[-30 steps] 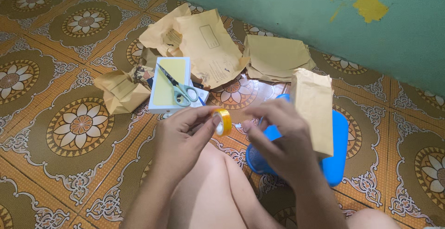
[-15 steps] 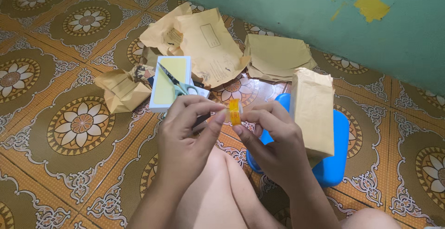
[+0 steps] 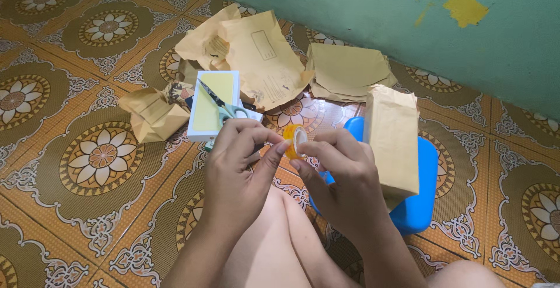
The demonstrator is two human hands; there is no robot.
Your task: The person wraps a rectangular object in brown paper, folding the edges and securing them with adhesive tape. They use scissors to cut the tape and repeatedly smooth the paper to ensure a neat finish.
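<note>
Small roll of yellow-orange tape (image 3: 294, 141), held up in the air above the person's knee, between both hands. Left hand (image 3: 236, 168) closed on the roll's near edge with thumb and fingertips; right hand (image 3: 344, 174) pinched on the opposite side, thumb at the pale core. Roll looks very light and stiff, a rigid little ring; smooth outer face likely slick, sticky only where the free end lifts. Best hold judged to be across the flat rims or a finger through the core, leaving the outer wrap free. Whether a loose end is raised cannot be told. Just right of the hands, a brown paper envelope (image 3: 392, 139) stands on a blue plastic stool (image 3: 424, 194). Beyond the left hand, green-handled scissors (image 3: 224, 106) lie on a white box with a yellow top (image 3: 211, 104). Crumpled brown envelopes (image 3: 262, 60) lie farther back on the patterned tiled floor (image 3: 87, 165), near the green wall (image 3: 361, 14).
</note>
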